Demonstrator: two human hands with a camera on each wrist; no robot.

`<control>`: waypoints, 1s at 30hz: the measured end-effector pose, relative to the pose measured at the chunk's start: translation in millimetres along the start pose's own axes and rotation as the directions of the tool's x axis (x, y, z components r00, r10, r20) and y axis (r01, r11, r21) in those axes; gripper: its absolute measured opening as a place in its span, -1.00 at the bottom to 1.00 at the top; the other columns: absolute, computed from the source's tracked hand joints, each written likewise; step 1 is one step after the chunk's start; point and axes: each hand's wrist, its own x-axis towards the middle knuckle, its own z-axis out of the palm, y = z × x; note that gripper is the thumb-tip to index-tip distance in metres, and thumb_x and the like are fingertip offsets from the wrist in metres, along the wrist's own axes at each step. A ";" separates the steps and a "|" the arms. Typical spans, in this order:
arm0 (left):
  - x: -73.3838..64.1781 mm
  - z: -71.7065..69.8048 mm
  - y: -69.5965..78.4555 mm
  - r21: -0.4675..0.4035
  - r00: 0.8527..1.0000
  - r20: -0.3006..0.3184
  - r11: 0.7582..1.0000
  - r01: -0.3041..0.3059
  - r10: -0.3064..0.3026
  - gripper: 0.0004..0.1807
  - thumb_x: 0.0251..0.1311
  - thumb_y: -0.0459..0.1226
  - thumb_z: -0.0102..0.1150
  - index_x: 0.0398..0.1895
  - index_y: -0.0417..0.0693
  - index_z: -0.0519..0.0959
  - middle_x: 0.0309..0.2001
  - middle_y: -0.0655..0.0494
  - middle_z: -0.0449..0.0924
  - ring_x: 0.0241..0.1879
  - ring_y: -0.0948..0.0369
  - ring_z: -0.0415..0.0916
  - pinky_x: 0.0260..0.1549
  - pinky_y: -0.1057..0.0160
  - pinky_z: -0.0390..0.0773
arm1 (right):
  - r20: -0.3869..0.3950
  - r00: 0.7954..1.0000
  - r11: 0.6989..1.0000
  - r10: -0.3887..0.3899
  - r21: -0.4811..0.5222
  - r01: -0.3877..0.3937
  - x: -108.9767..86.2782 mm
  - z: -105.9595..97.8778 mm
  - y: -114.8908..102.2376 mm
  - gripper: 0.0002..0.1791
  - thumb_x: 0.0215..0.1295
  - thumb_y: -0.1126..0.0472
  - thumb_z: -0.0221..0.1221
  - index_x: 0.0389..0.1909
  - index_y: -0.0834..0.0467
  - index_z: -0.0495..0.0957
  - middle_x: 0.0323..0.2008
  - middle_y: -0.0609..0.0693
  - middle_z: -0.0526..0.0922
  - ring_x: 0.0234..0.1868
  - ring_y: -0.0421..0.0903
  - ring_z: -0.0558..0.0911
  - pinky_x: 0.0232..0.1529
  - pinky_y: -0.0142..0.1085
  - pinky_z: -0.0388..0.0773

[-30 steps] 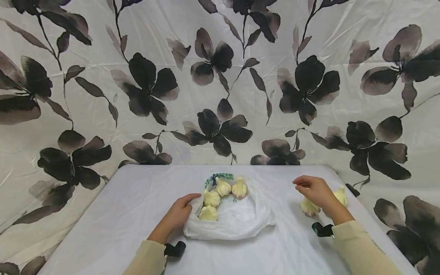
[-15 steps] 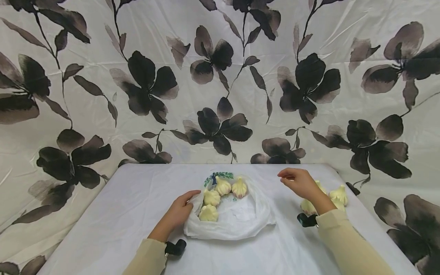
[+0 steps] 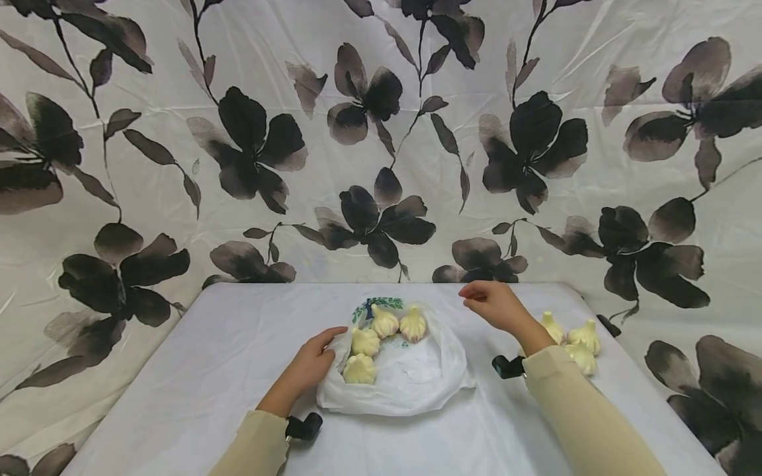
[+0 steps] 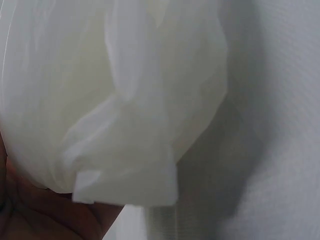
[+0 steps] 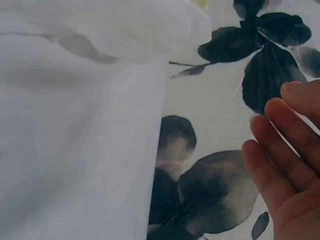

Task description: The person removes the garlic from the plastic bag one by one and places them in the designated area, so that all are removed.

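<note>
A white plastic bag (image 3: 405, 400) with a green print lies on the table, its mouth spread wide. Several garlic bulbs (image 3: 365, 342) sit inside along its left and far sides. My left hand (image 3: 306, 367) holds the bag's left edge; in the left wrist view the thin plastic (image 4: 125, 150) covers most of the picture and lies against the palm. My right hand (image 3: 494, 305) is in the air to the right of the bag, holding nothing. In the right wrist view its fingers (image 5: 275, 130) are loosely bent and apart from the bag.
More garlic bulbs (image 3: 581, 357) stand in a group on the right of the table, one partly hidden by the right forearm. A white cloth (image 3: 196, 396) covers the table. Behind its far edge hangs a floral curtain (image 3: 452, 218).
My right hand has moved left and away from the garlic group toward the bag, uncovering more of those bulbs. The left hand and the bag stay in place.
</note>
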 end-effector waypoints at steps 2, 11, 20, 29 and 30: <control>0.2 0.6 -0.1 0.004 1.000 -0.001 1.000 -0.005 0.005 -0.44 0.33 -0.38 -0.22 0.37 0.18 0.35 0.43 -0.07 0.26 0.45 -0.12 0.14 0.34 -0.25 0.20 | 0.014 1.000 1.000 0.007 0.006 -0.007 3.6 0.8 -2.9 -0.80 0.27 0.23 0.19 -0.11 0.13 0.65 -0.17 0.07 0.73 -0.11 0.01 0.71 -0.09 -0.10 0.66; 1.2 2.1 0.3 0.016 1.000 -0.006 1.000 -0.006 0.006 -0.44 0.34 -0.39 -0.24 0.37 0.17 0.35 0.44 -0.07 0.25 0.46 -0.12 0.11 0.37 -0.24 0.15 | 0.067 0.997 0.999 0.025 0.041 -0.028 18.9 11.2 -18.7 -0.75 0.27 0.19 0.21 -0.07 0.14 0.65 -0.10 0.10 0.72 -0.03 0.06 0.69 -0.03 -0.07 0.65; 1.7 1.8 -1.1 0.023 1.000 -0.008 0.999 -0.022 0.022 -0.44 0.33 -0.39 -0.24 0.36 0.14 0.36 0.43 -0.06 0.26 0.45 -0.12 0.13 0.37 -0.24 0.16 | 0.101 0.994 0.996 0.046 0.070 -0.053 32.1 33.7 -32.8 -0.76 0.27 0.19 0.21 -0.06 0.14 0.64 -0.08 0.06 0.70 0.01 0.02 0.67 -0.01 -0.11 0.64; 1.3 -0.4 -2.0 0.009 1.000 -0.009 1.000 -0.023 0.023 -0.45 0.33 -0.38 -0.24 0.35 0.15 0.37 0.44 -0.06 0.25 0.46 -0.11 0.12 0.38 -0.22 0.15 | 0.109 0.992 0.992 0.069 0.097 -0.079 43.3 51.6 -44.9 -0.77 0.28 0.19 0.21 -0.07 0.10 0.65 -0.09 0.04 0.70 -0.03 -0.03 0.65 -0.03 -0.14 0.62; 0.7 -0.5 -2.0 0.008 1.000 -0.009 1.000 -0.020 0.020 -0.45 0.33 -0.38 -0.24 0.35 0.15 0.37 0.44 -0.06 0.25 0.46 -0.11 0.11 0.38 -0.22 0.15 | 0.109 0.991 0.991 0.077 0.096 -0.088 44.1 53.8 -45.6 -0.78 0.28 0.19 0.21 -0.08 0.10 0.65 -0.10 0.02 0.71 -0.04 -0.04 0.65 -0.04 -0.14 0.63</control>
